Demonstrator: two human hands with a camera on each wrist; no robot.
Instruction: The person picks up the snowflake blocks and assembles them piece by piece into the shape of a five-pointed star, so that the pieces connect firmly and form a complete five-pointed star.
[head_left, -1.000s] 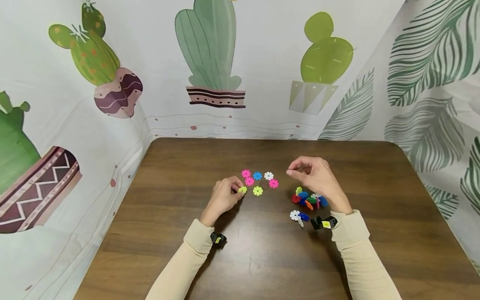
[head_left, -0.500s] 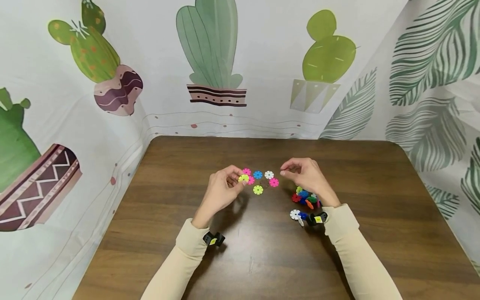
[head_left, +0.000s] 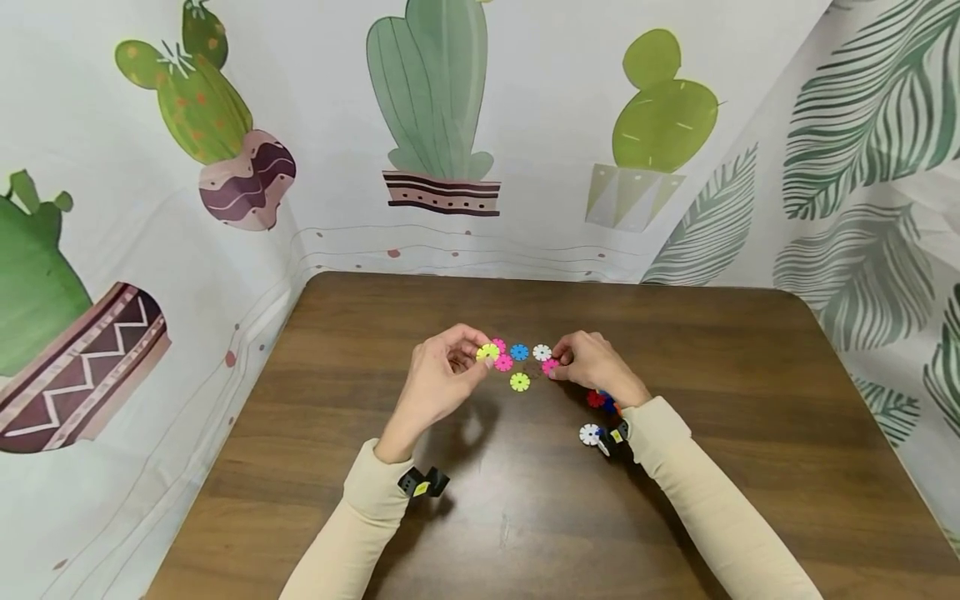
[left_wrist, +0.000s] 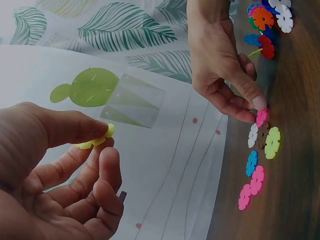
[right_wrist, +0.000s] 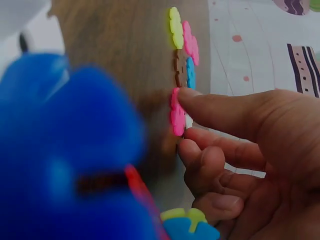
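My left hand (head_left: 440,375) pinches a yellow notched disc (head_left: 487,353) between thumb and fingers, raised above the table; the left wrist view shows the same disc (left_wrist: 98,140) edge-on. My right hand (head_left: 597,365) has its thumb and fingers at the pink disc (head_left: 550,367) at the right of the flat group. In the right wrist view the thumb touches that pink disc (right_wrist: 177,112), its fingertips close to the far edge. Beside it lie a white disc (head_left: 542,353), a brown disc (head_left: 532,368), a blue disc (head_left: 519,352), a yellow disc (head_left: 520,382) and two pink ones (head_left: 503,362).
A pile of coloured discs (left_wrist: 263,18) lies by my right wrist, partly hidden in the head view, with a white disc (head_left: 589,434) nearer the front. The wooden table (head_left: 495,533) meets a cloth backdrop (head_left: 540,242) printed with cacti and leaves.
My left hand has lifted the yellow disc off the table. My right hand has moved left and down to the pink disc, and its forearm covers more of the pile.
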